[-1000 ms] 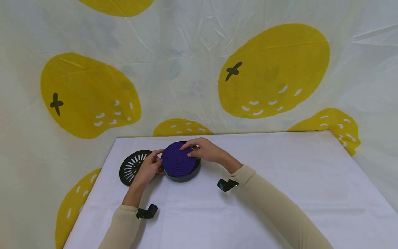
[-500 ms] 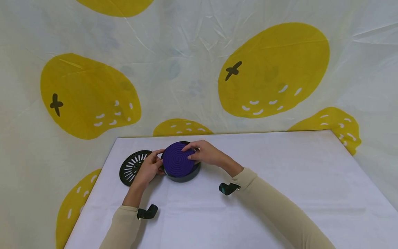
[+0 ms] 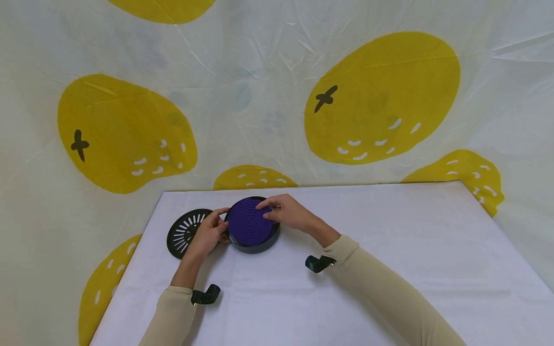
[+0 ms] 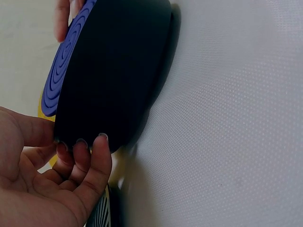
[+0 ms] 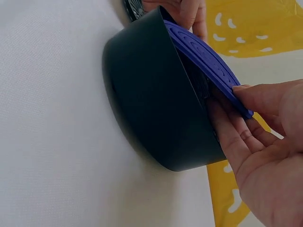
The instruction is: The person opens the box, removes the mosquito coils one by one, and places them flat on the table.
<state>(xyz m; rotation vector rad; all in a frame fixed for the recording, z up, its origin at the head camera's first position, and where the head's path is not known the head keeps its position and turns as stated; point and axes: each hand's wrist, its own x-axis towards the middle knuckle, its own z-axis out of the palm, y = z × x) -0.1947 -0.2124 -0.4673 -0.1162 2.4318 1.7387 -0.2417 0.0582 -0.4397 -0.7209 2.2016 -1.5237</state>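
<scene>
A purple spiral mosquito coil (image 3: 247, 226) lies tilted over the mouth of a round dark tin (image 3: 256, 249), which stands on the table. My right hand (image 3: 292, 213) pinches the coil at its right edge, thumb on top and fingers beneath, inside the tin's rim in the right wrist view. That edge is raised, while the opposite edge sits at the rim. With my left hand (image 3: 207, 235) I grip the tin's left side, thumb at the rim and fingertips on the outer wall (image 4: 109, 85). The inside of the tin is mostly hidden.
A round black slotted lid (image 3: 178, 235) lies left of the tin, partly behind my left hand. White cloth covers the table (image 3: 389, 230). Behind it hangs a pale curtain (image 3: 259, 120) printed with yellow fruit.
My right hand has shifted slightly right and nearer to me, and the coil has moved slightly right with it. My left hand and the tin stay nearly still.
</scene>
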